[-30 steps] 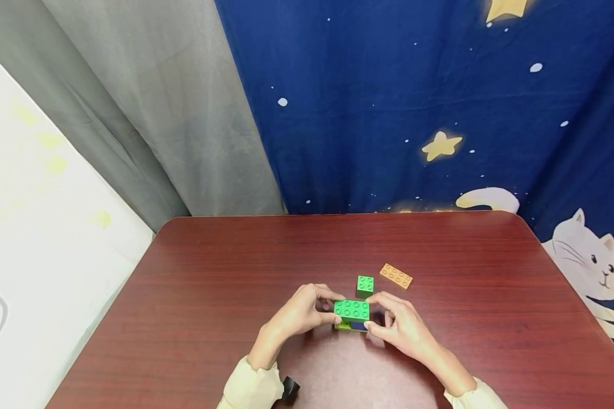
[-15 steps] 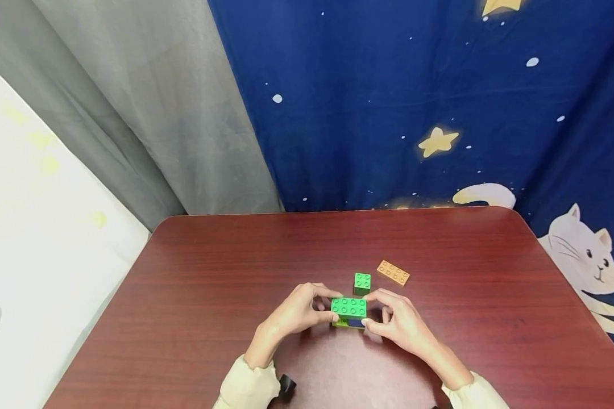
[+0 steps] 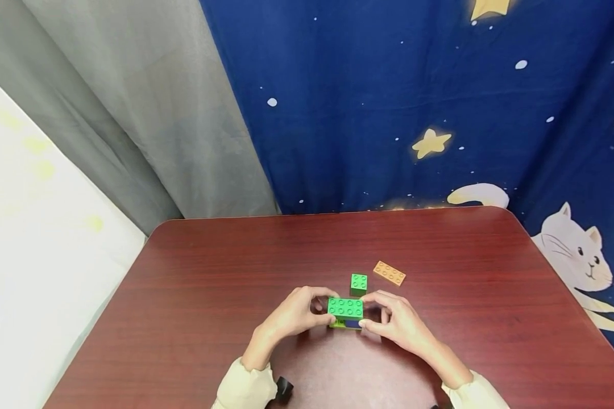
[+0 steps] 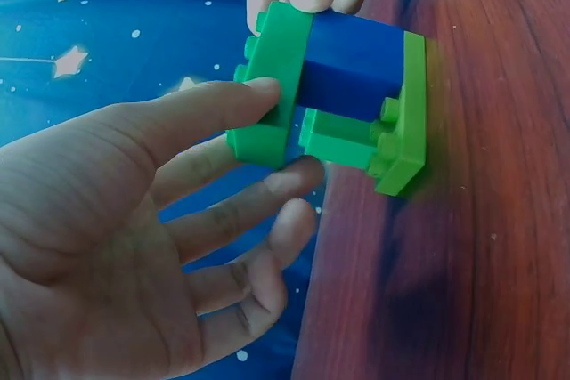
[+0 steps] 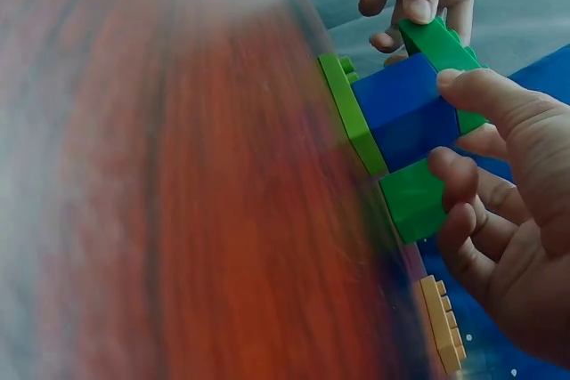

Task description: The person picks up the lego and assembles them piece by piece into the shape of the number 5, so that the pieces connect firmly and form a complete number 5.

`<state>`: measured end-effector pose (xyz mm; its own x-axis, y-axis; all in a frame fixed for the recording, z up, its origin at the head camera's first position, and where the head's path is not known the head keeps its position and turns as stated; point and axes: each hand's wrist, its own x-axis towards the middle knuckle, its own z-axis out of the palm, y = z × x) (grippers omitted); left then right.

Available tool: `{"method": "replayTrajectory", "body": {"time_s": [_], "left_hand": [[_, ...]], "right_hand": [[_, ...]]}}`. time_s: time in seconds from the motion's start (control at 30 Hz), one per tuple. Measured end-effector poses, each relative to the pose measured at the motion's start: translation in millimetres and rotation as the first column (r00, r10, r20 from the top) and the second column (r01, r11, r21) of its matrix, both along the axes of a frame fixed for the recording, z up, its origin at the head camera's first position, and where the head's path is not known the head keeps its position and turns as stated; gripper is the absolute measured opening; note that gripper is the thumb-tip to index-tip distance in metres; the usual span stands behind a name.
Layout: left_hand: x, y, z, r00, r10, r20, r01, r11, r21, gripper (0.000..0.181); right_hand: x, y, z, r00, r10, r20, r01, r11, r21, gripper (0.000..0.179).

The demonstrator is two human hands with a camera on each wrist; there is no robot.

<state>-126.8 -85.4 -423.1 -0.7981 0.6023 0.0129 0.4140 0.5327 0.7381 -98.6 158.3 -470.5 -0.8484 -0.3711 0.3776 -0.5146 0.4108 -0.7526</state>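
Observation:
A long green building brick [image 3: 345,308] with studs on top sits over a blue brick [image 4: 352,60], which stands on a lime-green plate [image 4: 410,113]. My left hand [image 3: 299,309] pinches the long brick's left end, thumb on the near side and fingers on the far side. At the opposite end, my right hand [image 3: 399,321] grips the same brick between thumb and index finger. In the left wrist view the blue brick fills only one side, so a gap shows under the long brick's left end. The right hand's other fingers are curled beside the stack.
Just behind the stack stands a small square green brick [image 3: 359,283]. Farther back and to the right lies a flat orange studded plate [image 3: 389,273]. A black object [image 3: 283,389] sits beside the left sleeve. Curtains hang beyond the dark red table's [image 3: 235,250] far edge.
The head view has shifted slightly, so the table scene sits a little farther left. Both hands keep hold of the long green brick, with the stack in the same place.

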Motion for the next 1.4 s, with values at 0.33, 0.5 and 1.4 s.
{"method": "replayTrajectory", "body": {"time_s": [0.33,0.5,1.4], "left_hand": [[0.3,8.1,-10.6,0.999,-0.01,-0.032,0.006,0.993,-0.115,0.027],[-0.4,2.3,-10.1,1.0,-0.005,-0.019,0.003,0.995,-0.098,0.037],[-37.6,-7.7,-10.8,0.996,0.035,-0.088,-0.041,0.997,-0.068,0.031]], "right_hand": [[-1.5,1.7,-1.2,0.997,0.015,-0.082,-0.015,1.0,-0.004,0.034],[-0.6,0.6,-1.4,0.997,0.027,-0.076,-0.029,0.999,-0.021,0.032],[3.3,3.2,0.5,1.0,-0.021,-0.012,0.022,0.99,0.141,0.033]]}}
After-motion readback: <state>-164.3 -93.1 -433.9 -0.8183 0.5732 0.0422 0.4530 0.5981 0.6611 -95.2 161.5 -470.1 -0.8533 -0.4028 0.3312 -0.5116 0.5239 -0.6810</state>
